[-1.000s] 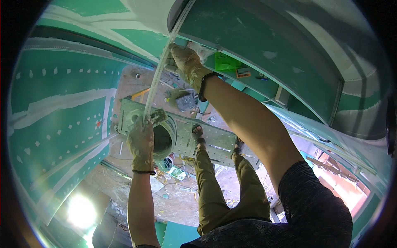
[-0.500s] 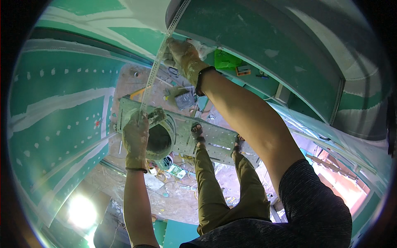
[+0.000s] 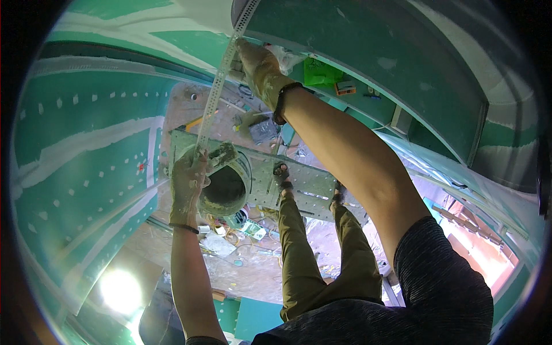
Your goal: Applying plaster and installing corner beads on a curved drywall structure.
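A long pale perforated corner bead point(image 3: 217, 86) runs slanting from the far panel edge down toward my left side. My left hand point(image 3: 188, 178), in a plaster-smeared glove, is closed around its near end. A plaster-coated blade-like tool point(image 3: 222, 155) juts out beside those fingers; whether the same hand grips it is hidden. My right hand point(image 3: 259, 66), also gloved and dusty, reaches far forward with its fingers closed at the bead, just below the corner of a dark green panel point(image 3: 356, 52). Beneath the left hand a round bucket point(image 3: 225, 192) with a dark inside sits on the platform.
I stand on a narrow perforated platform point(image 3: 261, 190) above a littered floor point(image 3: 253, 270). Green board walls point(image 3: 86, 138) with filled seams rise at left. A recess at right holds a green bag point(image 3: 321, 72) and a small orange box point(image 3: 345, 87). A bright lamp point(image 3: 119, 290) glows lower left.
My right hand has slid slightly farther up along the corner bead. The bead's top has shifted a little left. My left hand keeps its hold, and the whole view has moved slightly.
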`<action>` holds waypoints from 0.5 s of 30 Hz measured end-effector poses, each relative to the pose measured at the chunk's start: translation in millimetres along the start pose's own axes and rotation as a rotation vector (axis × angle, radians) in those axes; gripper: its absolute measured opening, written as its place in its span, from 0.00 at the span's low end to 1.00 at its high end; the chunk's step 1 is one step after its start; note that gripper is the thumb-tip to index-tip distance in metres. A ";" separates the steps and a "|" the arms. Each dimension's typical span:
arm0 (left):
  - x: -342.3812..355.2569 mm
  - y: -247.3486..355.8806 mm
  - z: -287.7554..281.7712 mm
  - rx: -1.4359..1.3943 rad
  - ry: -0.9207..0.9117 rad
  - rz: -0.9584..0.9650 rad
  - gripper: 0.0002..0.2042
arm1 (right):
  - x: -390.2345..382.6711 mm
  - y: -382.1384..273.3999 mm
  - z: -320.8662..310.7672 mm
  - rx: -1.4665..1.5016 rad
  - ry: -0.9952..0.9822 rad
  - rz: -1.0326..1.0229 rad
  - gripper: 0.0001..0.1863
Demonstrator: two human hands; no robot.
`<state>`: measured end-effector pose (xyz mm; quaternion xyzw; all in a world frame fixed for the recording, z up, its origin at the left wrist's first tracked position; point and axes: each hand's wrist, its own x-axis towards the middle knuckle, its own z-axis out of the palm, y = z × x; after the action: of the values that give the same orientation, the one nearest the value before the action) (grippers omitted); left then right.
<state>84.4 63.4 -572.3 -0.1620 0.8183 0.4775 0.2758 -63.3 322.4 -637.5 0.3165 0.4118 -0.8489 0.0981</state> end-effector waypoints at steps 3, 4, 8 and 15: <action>0.9 -2.6 -0.7 -0.051 -0.018 -0.027 0.13 | 4.1 -2.0 1.9 0.158 0.028 0.001 0.17; 0.7 -3.4 -0.8 -0.051 -0.007 -0.044 0.13 | 5.6 -2.8 2.3 0.190 0.046 0.008 0.16; 0.5 -4.4 1.2 -0.017 0.005 0.025 0.16 | 12.2 -6.2 4.7 0.265 0.025 0.033 0.15; 2.2 -1.6 1.6 0.040 0.022 -0.006 0.20 | 10.1 -4.4 8.0 0.302 -0.038 -0.008 0.17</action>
<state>84.0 64.0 -575.4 -0.1642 0.8302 0.4584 0.2714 -76.6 320.1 -637.3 0.3096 0.2788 -0.9075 0.0537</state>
